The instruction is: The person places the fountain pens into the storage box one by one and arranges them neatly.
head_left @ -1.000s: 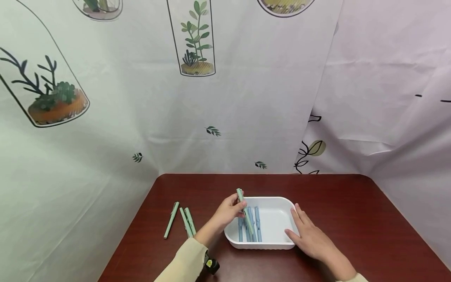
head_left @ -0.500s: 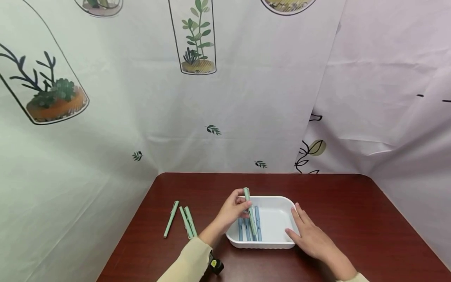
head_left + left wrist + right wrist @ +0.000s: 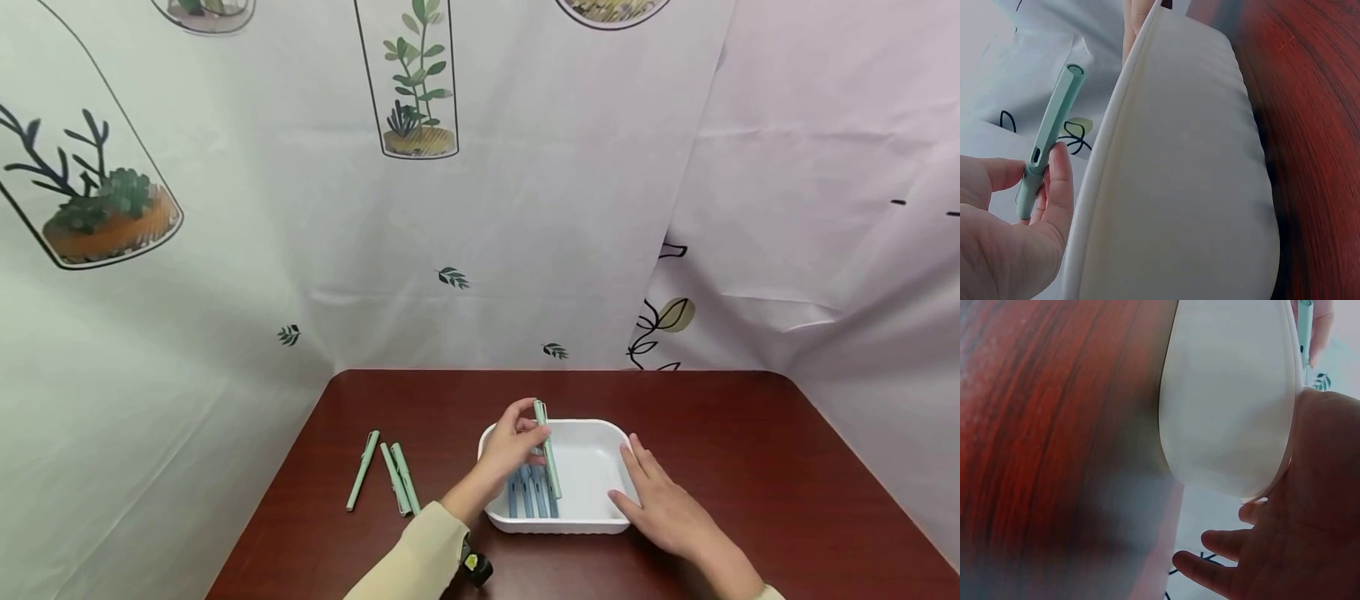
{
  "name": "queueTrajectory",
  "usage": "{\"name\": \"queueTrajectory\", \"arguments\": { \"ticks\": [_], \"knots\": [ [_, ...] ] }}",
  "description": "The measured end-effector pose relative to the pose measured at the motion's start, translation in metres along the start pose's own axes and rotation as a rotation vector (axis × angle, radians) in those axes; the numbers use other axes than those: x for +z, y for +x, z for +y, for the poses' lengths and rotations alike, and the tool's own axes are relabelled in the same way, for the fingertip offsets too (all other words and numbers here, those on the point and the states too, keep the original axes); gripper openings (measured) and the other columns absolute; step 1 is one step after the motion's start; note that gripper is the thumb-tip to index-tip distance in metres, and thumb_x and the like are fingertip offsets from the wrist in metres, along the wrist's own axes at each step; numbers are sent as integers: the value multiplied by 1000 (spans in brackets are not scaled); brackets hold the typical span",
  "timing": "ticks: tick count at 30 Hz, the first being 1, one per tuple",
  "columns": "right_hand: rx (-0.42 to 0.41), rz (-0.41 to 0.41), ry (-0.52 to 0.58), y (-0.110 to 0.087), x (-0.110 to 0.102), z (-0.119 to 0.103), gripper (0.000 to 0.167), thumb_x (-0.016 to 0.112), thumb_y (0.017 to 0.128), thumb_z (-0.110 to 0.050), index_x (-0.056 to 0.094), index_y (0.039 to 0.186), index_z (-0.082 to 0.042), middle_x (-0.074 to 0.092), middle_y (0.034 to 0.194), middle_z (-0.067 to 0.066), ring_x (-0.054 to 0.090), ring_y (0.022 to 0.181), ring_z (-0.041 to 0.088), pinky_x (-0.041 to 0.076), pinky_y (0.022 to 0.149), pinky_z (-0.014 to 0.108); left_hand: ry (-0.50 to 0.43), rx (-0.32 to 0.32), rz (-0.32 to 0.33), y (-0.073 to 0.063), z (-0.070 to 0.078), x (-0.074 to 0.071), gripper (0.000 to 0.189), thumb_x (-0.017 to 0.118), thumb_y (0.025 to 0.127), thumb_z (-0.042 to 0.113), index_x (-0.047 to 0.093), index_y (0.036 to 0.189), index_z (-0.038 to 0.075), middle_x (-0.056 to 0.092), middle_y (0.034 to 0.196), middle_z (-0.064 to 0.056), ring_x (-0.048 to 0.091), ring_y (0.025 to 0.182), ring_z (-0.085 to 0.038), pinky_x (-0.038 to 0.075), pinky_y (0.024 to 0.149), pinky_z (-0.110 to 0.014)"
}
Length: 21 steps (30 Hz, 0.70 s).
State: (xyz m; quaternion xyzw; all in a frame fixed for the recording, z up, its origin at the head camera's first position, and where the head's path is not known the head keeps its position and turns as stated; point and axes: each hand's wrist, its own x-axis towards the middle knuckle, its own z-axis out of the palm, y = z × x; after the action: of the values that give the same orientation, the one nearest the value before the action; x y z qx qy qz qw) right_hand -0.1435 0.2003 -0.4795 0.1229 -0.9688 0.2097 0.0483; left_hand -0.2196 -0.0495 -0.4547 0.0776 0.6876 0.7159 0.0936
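Note:
My left hand [image 3: 512, 442] pinches a light green pen [image 3: 549, 458] between thumb and fingers, holding it tilted above a white tray [image 3: 592, 525]. In the left wrist view the green pen [image 3: 1054, 122] stands clear of the tray wall [image 3: 1166, 156]. Several blue pens [image 3: 527, 496] lie side by side in the tray's left part, partly hidden by the left hand. My right hand [image 3: 667, 504] rests on the tray's right rim with fingers extended. In the right wrist view that hand [image 3: 1310, 512] touches the tray's outer edge [image 3: 1229, 406].
To the left of the tray, several green pens lie on the dark red table [image 3: 675, 408]: one green pen [image 3: 363, 471] apart, others [image 3: 401, 479] close together. A patterned white cloth [image 3: 525, 208] hangs behind the table.
My left hand has moved to the right over the tray with the green pen, from above the blue pens to their right side. The right hand stays on the rim.

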Motion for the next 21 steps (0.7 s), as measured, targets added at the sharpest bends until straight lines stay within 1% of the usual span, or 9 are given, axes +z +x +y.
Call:
{"name": "queueTrajectory", "arguments": {
  "ticks": [5,9,12,16,21],
  "knots": [
    [2,-10,3,0,0,1,78,62,98,-45,35,155,2,24,163,24,36,144,46,42,105,60,17,-6,4,3,-3,6,59,69,95,7,44,148,5,62,98,-9,65,79,-14,60,61,-32],
    [-4,-7,4,1,-1,1,78,61,98,-46,36,155,2,25,163,25,37,144,46,43,105,60,27,-16,18,4,-5,13,56,69,93,6,46,143,5,63,95,-7,65,76,-13,60,59,-32],
    [-14,4,-2,1,-1,2,78,62,98,-45,37,154,3,26,162,26,37,143,46,44,104,60,24,-25,27,4,-4,17,52,69,92,5,49,139,6,62,94,-7,65,75,-13,60,58,-32],
    [-20,12,-6,1,0,3,77,62,98,-44,38,153,4,26,162,26,39,142,45,45,102,59,17,-40,30,4,-3,23,50,68,91,3,49,137,5,61,91,-7,64,74,-13,61,59,-35],
    [-9,-3,-5,1,1,3,77,62,98,-44,37,154,3,25,163,26,39,142,45,46,101,59,17,-66,38,7,-4,26,49,68,90,4,50,136,7,61,88,-6,64,74,-14,61,60,-36]
  ]
}}
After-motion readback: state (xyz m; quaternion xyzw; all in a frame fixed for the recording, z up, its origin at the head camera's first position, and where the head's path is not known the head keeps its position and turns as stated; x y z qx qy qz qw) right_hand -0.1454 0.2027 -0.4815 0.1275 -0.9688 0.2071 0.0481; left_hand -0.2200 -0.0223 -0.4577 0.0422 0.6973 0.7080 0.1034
